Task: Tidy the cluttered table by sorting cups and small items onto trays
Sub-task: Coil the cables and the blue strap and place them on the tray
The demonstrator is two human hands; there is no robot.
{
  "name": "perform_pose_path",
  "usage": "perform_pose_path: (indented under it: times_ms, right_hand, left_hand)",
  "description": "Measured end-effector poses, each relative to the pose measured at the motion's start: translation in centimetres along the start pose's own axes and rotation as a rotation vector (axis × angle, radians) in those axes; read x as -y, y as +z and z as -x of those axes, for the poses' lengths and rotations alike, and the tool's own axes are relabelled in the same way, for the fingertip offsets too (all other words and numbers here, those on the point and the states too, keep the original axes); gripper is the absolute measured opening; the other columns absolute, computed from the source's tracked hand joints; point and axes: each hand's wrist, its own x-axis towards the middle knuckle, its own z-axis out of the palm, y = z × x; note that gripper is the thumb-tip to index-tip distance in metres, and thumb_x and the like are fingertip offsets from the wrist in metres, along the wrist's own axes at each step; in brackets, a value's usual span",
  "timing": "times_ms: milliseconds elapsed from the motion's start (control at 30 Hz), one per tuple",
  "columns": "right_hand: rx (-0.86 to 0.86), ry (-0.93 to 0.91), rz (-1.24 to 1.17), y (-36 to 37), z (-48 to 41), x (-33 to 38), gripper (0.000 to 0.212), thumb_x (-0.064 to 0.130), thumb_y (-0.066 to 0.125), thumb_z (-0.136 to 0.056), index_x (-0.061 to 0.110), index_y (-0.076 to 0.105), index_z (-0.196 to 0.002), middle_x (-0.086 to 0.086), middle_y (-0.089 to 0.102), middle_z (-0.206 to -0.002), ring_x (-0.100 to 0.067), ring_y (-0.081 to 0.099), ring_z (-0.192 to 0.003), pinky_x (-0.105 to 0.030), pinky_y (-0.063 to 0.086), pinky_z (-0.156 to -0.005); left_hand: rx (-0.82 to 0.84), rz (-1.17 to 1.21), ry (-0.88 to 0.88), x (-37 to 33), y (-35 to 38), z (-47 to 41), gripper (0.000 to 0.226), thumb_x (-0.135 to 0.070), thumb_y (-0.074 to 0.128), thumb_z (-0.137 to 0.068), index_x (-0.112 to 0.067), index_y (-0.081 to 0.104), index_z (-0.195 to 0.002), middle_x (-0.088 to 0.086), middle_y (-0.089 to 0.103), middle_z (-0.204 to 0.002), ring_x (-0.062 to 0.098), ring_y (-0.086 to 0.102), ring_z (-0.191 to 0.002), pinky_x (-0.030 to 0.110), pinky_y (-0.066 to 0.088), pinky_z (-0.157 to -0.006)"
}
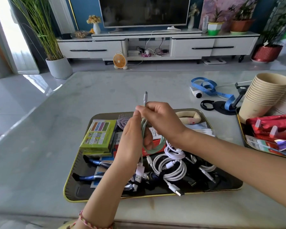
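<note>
Gripping one green cable, two hands

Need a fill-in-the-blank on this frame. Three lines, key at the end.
1. The left hand and right hand hold a coiled pale ____ cable above the dark tray.
2. The measuring tape lying on the table is ____ in colour.
3. The stack of paper cups stands to the ____ of that tray.

Missing words: green; blue; right.
</note>
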Motion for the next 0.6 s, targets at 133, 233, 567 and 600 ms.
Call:
perform_pose_path:
  times_ms: [133, 233, 567, 600]
  right_hand:
    - [-0.121, 0.046, -0.052, -0.6, -0.2, -0.1, 0.022, 0.011, 0.041, -0.096, 0.011, 0.058, -0.081, 0.009, 0.039, -0.040, -0.004, 0.036, -0.034, -0.016, 0.029, -0.039]
    - [-0.123, 0.127, -0.122, -0.5, 0.2, -0.3, 0.024, 0.008, 0.036, -0.095, 0.013, 0.055, -0.082, -0.001, 0.035, -0.048, -0.008, 0.031, -0.038, -0.020, 0.025, -0.039]
    - [-0.002, 0.152, -0.117, -1.0, 1.0, -0.1, 0.035, 0.025, 0.047, -0.096, 0.011, 0.056, -0.066, 0.003, 0.043, -0.047, -0.005, 0.035, -0.033, -0.015, 0.026, -0.034]
    - [-0.015, 0.123, -0.065, -1.0, 1.2, -0.2, 0.037, 0.025, 0.048, -0.096, 0.010, 0.055, -0.064, 0.007, 0.045, -0.044, -0.005, 0.040, -0.033, -0.013, 0.028, -0.036]
  left_hand:
    - [0.032, 0.049, -0.034, 0.5, 0.2, -0.1, 0.049, -0.040, 0.025, -0.100, -0.009, 0.055, -0.076, -0.004, 0.038, -0.040, 0.012, 0.047, -0.045, 0.024, 0.044, -0.062]
    - [-0.022, 0.086, -0.059, 0.6, 0.5, 0.0, 0.051, -0.043, 0.027, -0.099, -0.010, 0.052, -0.068, -0.004, 0.033, -0.039, 0.014, 0.044, -0.044, 0.026, 0.041, -0.059]
    - [0.228, 0.542, -0.159, 0.2, 0.3, 0.4, 0.033, -0.018, 0.029, -0.095, -0.006, 0.051, -0.073, 0.003, 0.036, -0.044, 0.013, 0.032, -0.035, 0.023, 0.040, -0.042]
    - [0.258, 0.534, -0.184, 0.1, 0.2, 0.3, 0.035, -0.021, 0.029, -0.095, -0.006, 0.049, -0.071, 0.003, 0.037, -0.043, 0.013, 0.031, -0.033, 0.023, 0.038, -0.042]
